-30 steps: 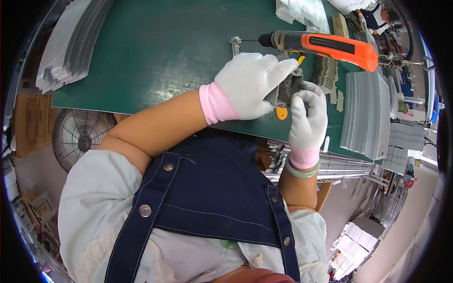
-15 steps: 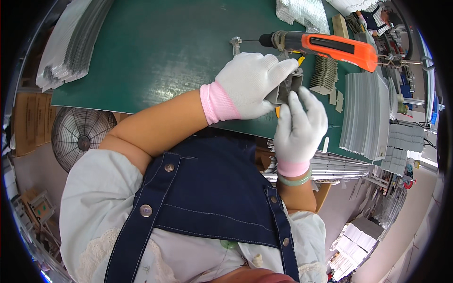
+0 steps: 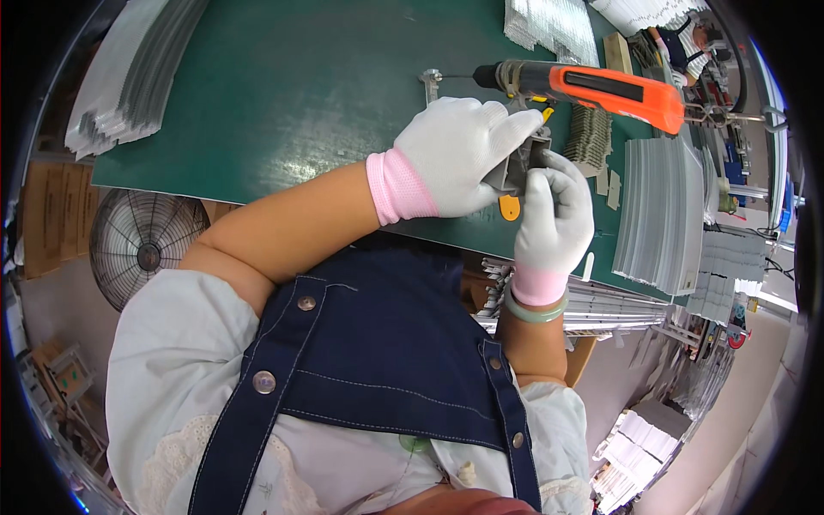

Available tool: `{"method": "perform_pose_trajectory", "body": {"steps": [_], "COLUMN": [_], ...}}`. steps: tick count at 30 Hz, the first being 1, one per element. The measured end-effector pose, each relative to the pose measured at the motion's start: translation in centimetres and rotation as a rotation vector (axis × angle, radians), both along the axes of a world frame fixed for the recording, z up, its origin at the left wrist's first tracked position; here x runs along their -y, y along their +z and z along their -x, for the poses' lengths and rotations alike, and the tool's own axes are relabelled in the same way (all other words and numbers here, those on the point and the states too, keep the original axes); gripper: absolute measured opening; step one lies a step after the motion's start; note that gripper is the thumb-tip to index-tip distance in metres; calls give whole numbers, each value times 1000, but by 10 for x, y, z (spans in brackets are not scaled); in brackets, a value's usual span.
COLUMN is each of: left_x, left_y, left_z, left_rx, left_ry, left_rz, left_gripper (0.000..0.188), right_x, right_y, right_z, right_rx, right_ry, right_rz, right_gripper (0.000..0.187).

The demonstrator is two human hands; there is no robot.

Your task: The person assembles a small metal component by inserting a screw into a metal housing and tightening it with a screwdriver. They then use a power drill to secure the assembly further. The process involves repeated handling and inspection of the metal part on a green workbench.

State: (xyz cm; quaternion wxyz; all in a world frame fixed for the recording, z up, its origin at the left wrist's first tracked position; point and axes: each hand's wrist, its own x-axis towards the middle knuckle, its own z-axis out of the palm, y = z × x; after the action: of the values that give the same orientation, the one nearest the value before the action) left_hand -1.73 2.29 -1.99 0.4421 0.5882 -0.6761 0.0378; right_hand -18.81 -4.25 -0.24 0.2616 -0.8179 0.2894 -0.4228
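Observation:
Both my hands wear white gloves with pink cuffs. My left hand (image 3: 468, 154) is closed around a short hollow grey metal profile (image 3: 515, 172), its open end turned toward me. At the right side of that profile, my right hand (image 3: 558, 206) has its fingers curled in, index finger and thumb gripping its edge. Just beyond the left hand lies an orange and black power screwdriver (image 3: 601, 83), its long bit pointing left at a small silver metal bracket (image 3: 431, 86). A yellow-orange tab (image 3: 510, 208) shows below the profile.
The green tabletop (image 3: 283, 103) carries stacked silver strips (image 3: 129, 86) at left and long pale profiles (image 3: 657, 215) at right. A row of small grey parts (image 3: 589, 142) sits near the screwdriver. A fan (image 3: 148, 245) stands below the left edge. Another person (image 3: 682, 47) works far right.
My right hand has moved up to the profile and its fingers have curled in onto it. The yellow-orange tab shows more now. My left hand has barely moved.

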Motion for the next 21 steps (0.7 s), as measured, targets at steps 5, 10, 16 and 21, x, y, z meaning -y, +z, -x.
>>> {"method": "perform_pose_trajectory", "body": {"steps": [5,10,16,21], "left_x": [-1,-1,-1,0], "left_y": [-2,2,1,0], "left_z": [0,0,-1,-2], "left_rx": [2,8,15,27], "left_ry": [7,-3,15,9], "left_rz": [32,-17,4,-21], "left_gripper": [68,67,70,74], "right_x": [-1,2,7,12], "right_y": [-7,-3,16,47], "right_z": [5,8,7,2], "right_rx": [56,-77,-266,-439], "right_ry": [57,18,78,186], "right_rz": [-50,145,359,263], "right_gripper": [7,10,11,10]}}
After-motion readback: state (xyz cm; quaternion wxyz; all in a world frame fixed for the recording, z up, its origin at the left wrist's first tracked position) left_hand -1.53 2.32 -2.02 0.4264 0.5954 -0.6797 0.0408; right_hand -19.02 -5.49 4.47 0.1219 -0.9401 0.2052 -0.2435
